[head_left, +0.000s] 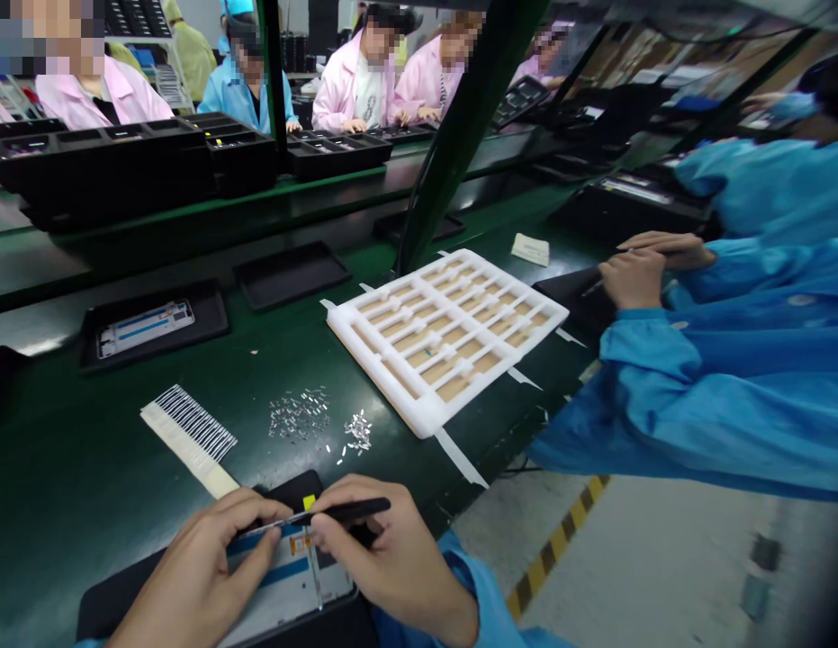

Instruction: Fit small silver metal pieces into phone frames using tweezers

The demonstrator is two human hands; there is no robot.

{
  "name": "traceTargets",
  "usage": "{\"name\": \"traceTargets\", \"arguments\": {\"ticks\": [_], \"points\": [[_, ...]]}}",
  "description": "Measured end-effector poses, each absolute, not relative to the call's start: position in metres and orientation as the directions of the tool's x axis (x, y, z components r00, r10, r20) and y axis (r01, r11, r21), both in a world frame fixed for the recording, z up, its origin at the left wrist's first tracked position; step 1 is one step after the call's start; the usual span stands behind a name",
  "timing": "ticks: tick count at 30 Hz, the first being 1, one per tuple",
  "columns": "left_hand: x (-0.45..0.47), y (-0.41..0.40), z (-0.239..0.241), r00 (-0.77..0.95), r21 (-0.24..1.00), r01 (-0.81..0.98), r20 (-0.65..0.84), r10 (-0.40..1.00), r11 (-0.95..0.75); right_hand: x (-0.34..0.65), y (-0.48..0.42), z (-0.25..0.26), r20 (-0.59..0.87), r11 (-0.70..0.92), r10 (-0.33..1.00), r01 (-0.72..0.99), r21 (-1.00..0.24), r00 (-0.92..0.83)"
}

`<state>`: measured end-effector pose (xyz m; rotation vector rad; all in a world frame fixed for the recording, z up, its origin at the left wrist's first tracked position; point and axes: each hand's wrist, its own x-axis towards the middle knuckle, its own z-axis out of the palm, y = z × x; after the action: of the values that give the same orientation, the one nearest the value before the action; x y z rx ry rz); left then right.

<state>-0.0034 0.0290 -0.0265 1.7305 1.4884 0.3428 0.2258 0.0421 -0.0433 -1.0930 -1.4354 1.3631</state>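
Note:
My left hand [202, 576] rests on a flat phone frame [290, 585] lying in a black tray [108, 603] at the near edge of the green bench, its fingers curled against the frame's top edge. My right hand [391, 558] pinches black tweezers [344, 513], whose tip meets the frame's top edge near a small orange part. Just beyond the tray lie two scatters of tiny silver parts [301, 416] and a strip of barcode labels [189, 432].
A white foam tray [419, 409] with slotted rows sits right of centre. A black tray with another phone frame [145, 326] lies at left, an empty black tray [290, 274] beside it. A co-worker in a blue coat [716, 378] works at right; others sit across the line.

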Motion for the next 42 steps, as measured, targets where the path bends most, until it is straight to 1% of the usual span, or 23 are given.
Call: {"name": "traceTargets", "arguments": {"ticks": [4,11,18,21,26,28,30,32,35,37,39,42], "points": [[-0.002,0.027,-0.034,0.236,0.701,0.714,-0.25,0.939,0.008,0.225,0.041,-0.042,0.03,0.038,0.97,0.031,-0.999,-0.241],[-0.002,0.024,-0.039,0.197,0.679,0.734,-0.252,0.948,0.028,0.223,0.04,-0.046,0.069,0.08,0.975,0.044,-0.996,-0.212],[-0.005,0.026,-0.044,0.214,0.643,0.765,-0.196,0.957,-0.039,0.226,0.037,-0.045,0.207,0.219,0.963,0.056,-0.974,-0.176],[-0.005,0.024,-0.043,0.222,0.636,0.77,-0.189,0.956,-0.053,0.227,0.036,-0.045,0.238,0.252,0.95,0.048,-0.967,-0.201],[-0.004,0.024,-0.04,0.233,0.626,0.776,-0.167,0.958,-0.079,0.229,0.034,-0.048,0.239,0.261,0.934,0.051,-0.964,-0.264],[-0.004,0.026,-0.037,0.26,0.617,0.778,-0.144,0.955,-0.119,0.23,0.034,-0.049,0.267,0.296,0.92,0.064,-0.953,-0.289],[-0.004,0.028,-0.033,0.319,0.596,0.776,-0.091,0.943,-0.205,0.231,0.034,-0.05,0.304,0.344,0.9,0.081,-0.935,-0.312],[-0.005,0.027,-0.028,0.37,0.529,0.781,0.034,0.928,-0.331,0.232,0.034,-0.05,0.321,0.366,0.89,0.089,-0.926,-0.325],[-0.006,0.023,-0.022,0.457,0.327,0.792,0.242,0.856,-0.515,0.23,0.033,-0.05,0.311,0.355,0.894,0.086,-0.931,-0.321],[-0.009,0.022,-0.018,0.521,0.23,0.781,0.274,0.808,-0.581,0.228,0.031,-0.051,0.306,0.353,0.897,0.099,-0.93,-0.319],[-0.017,0.027,-0.015,0.519,0.2,0.799,0.248,0.818,-0.568,0.226,0.03,-0.051,0.297,0.348,0.9,0.116,-0.93,-0.319],[-0.036,0.044,-0.016,0.378,0.096,0.909,0.219,0.9,-0.405,0.225,0.03,-0.05,0.269,0.306,0.915,0.082,-0.949,-0.3]]}}
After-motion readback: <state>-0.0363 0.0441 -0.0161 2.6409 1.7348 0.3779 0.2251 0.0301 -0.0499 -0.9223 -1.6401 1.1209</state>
